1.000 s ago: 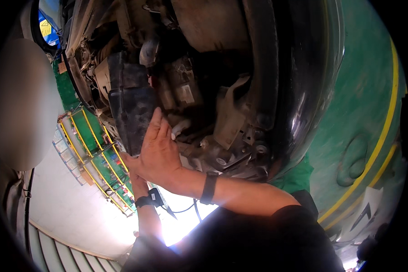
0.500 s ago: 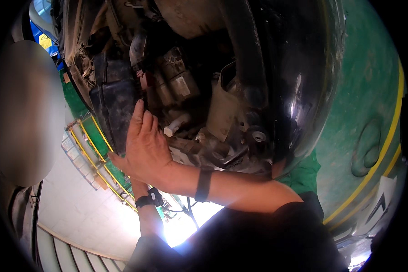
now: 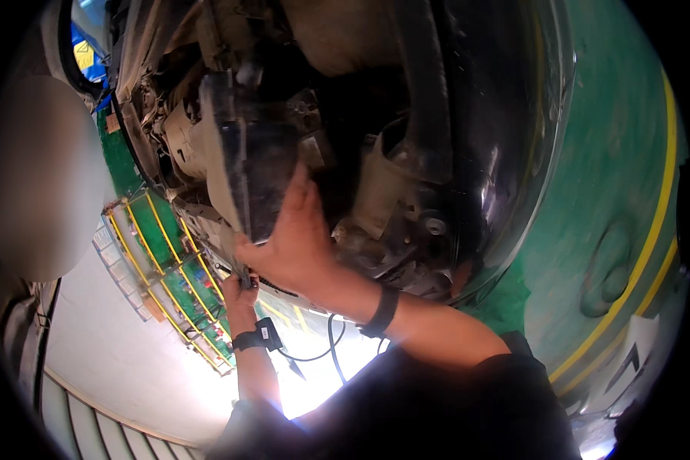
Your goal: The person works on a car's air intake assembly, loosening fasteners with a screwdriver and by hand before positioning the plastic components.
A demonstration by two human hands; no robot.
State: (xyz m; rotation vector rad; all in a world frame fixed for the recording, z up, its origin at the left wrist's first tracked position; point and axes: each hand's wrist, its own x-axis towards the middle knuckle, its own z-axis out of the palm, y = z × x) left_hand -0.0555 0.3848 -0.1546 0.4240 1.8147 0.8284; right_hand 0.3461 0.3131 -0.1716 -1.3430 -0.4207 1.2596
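Grimy old engine bay [image 3: 429, 115] carrying stuff here, dark boxy part [image 3: 264, 165] in the left side, beige bracket-ish piece [image 3: 379, 188] further right.

Right grip [image 3: 295, 241] blurred, left grip [image 3: 240, 294] indistinct, car [image 3: 506, 153] cut off above

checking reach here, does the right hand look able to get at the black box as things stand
Probably yes: the right hand is at the black box, fingers along one side, thumb near its lower end, with nothing visible in the way.
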